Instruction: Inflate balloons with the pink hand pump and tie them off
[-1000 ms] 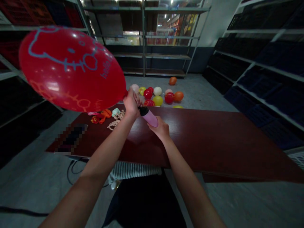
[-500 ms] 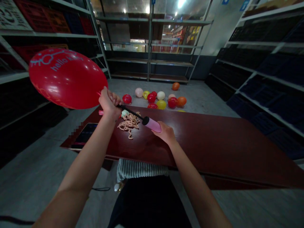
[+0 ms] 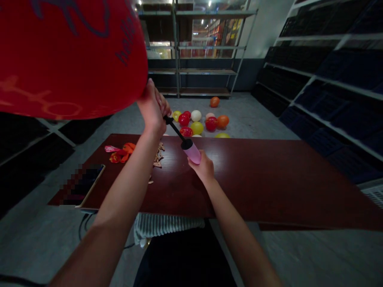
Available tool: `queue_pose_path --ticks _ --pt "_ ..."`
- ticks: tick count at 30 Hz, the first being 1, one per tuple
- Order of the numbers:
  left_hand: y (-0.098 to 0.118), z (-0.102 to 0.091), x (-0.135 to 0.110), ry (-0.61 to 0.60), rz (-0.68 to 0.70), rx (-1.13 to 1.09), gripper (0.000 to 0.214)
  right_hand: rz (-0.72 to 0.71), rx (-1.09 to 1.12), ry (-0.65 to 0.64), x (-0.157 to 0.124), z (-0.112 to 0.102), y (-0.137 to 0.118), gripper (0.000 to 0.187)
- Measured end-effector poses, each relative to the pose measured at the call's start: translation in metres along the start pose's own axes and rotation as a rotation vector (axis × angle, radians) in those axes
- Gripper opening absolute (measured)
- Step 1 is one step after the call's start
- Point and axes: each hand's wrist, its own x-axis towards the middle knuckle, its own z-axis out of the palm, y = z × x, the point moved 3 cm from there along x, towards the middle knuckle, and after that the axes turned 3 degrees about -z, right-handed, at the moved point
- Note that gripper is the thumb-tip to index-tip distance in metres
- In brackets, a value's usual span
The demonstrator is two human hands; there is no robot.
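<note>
A large red balloon point(image 3: 72, 59) with blue printed lettering fills the upper left of the head view. My left hand point(image 3: 154, 107) is closed around its neck, where it meets the front end of a pink and black hand balloon pump point(image 3: 191, 150). The nozzle itself is hidden by the fingers. Wrapped round the pink barrel is my right hand point(image 3: 204, 166), its fingertips mostly out of sight behind the pump. A length of black rod shows between the two hands. Below my left forearm lie uninflated red and orange balloons point(image 3: 122, 153) and beige long balloons point(image 3: 158, 155), partly covered.
The dark red table point(image 3: 254, 175) spans the view in front of me. A tablet-like device point(image 3: 89, 185), partly pixelated, lies at its left end. Several inflated balloons point(image 3: 196, 128) rest on the floor beyond. Metal shelves point(image 3: 206, 71) stand behind, with dark crates point(image 3: 344, 87) at right.
The red balloon looks much bigger in view and runs past the top and left edges. My left hand has moved up and right. Both hands keep their hold, and the view has shifted.
</note>
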Motion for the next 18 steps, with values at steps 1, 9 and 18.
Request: queue_pose_path --ticks 1,9,18 --pt "-0.014 0.005 0.000 -0.007 -0.025 0.013 0.058 0.020 0.006 0.013 0.000 0.001 0.001 0.040" --pt "-0.102 -0.002 -0.032 0.046 -0.188 0.078 0.054 0.094 -0.020 0.055 0.003 0.000 0.004 0.040" --pt "-0.062 -0.041 -0.031 0.099 -0.165 0.035 0.052 -0.062 -0.060 -0.053 0.002 0.002 -0.011 0.047"
